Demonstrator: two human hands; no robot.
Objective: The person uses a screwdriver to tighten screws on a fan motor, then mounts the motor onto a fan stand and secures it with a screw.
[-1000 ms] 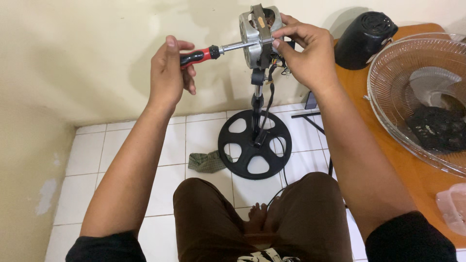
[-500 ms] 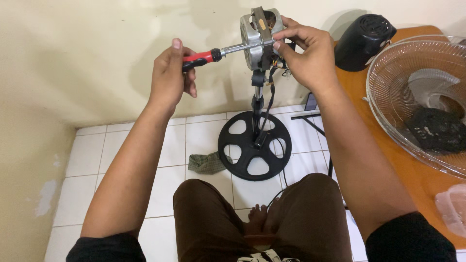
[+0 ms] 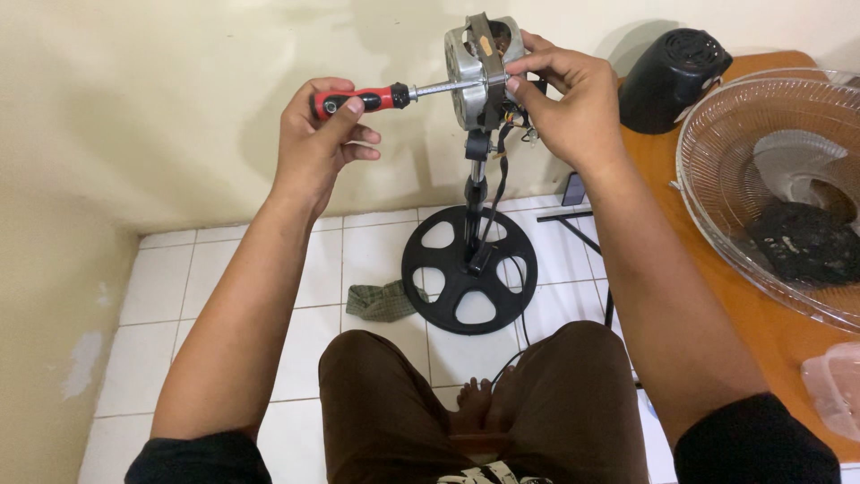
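My left hand (image 3: pixel 315 148) grips the red and black handle of a screwdriver (image 3: pixel 367 99), whose metal shaft points right into the front of a bare silver fan motor (image 3: pixel 473 64). My right hand (image 3: pixel 566 100) wraps around the motor's right side and steadies it. The motor sits on top of a thin black stand pole (image 3: pixel 474 193) that rises from a round black spoked base (image 3: pixel 468 269) on the white tiled floor. A black cable runs down beside the pole.
A wooden table (image 3: pixel 761 323) stands at the right with a clear wire fan guard (image 3: pixel 761 179), a black motor cover (image 3: pixel 670 76) and a plastic container (image 3: pixel 833 385). A green rag (image 3: pixel 381 300) lies on the tiles. A cream wall is close behind.
My left hand has turned slightly on the screwdriver handle, fingers shifting their hold. The motor and my right hand stay in place.
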